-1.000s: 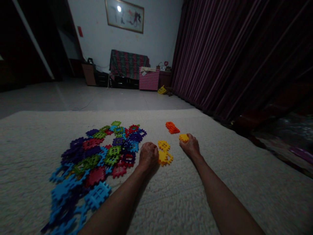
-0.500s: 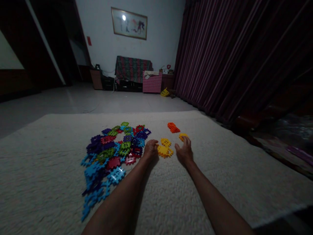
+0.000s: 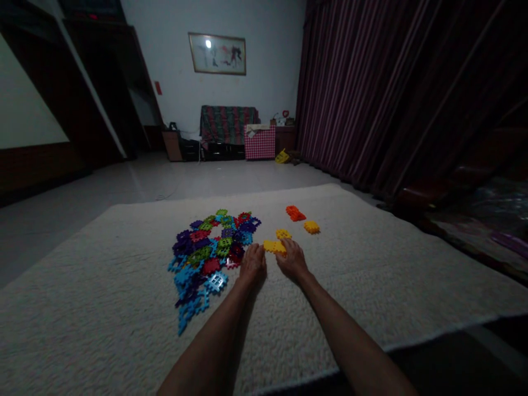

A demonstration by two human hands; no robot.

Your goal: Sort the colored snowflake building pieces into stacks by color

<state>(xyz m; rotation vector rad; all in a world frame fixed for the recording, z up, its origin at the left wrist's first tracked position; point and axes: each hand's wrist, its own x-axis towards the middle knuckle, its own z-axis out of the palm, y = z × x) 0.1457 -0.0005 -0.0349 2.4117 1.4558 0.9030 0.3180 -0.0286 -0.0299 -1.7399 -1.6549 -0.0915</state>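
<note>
The right hand (image 3: pixel 293 260) had just left the small yellow stack (image 3: pixel 312 226), which 0.5 s earlier was at its fingertips. That stack now lay untouched on the pale blanket (image 3: pixel 371 280), near the orange pieces (image 3: pixel 295 213) and to their right.

The right hand had come inward to the loose yellow pieces (image 3: pixel 273 246) between the 2 hands. Its fingers were curled over their right end and seemed to be gripping it. The left hand (image 3: pixel 253 263) had stayed on the other side, fingers bent, right at the left end of the same pieces; whether it pinched them or only rested against them, I cannot tell.

Those pieces had shown flat and spread out 0.5 s before. At this moment they appeared as a narrower bar, partly covered by the right hand, so how many there were could not be counted. Just behind them, 1 more yellow piece (image 3: pixel 282 234) lay on the blanket, close to the right fingers.

The pile of coloured pieces (image 3: pixel 199 254), to the left of the left hand, looked unchanged. As I judged it, the change meant that handling had moved from the finished-looking stack to the yellow pieces remaining beside it, with both hands brought together there.
</note>
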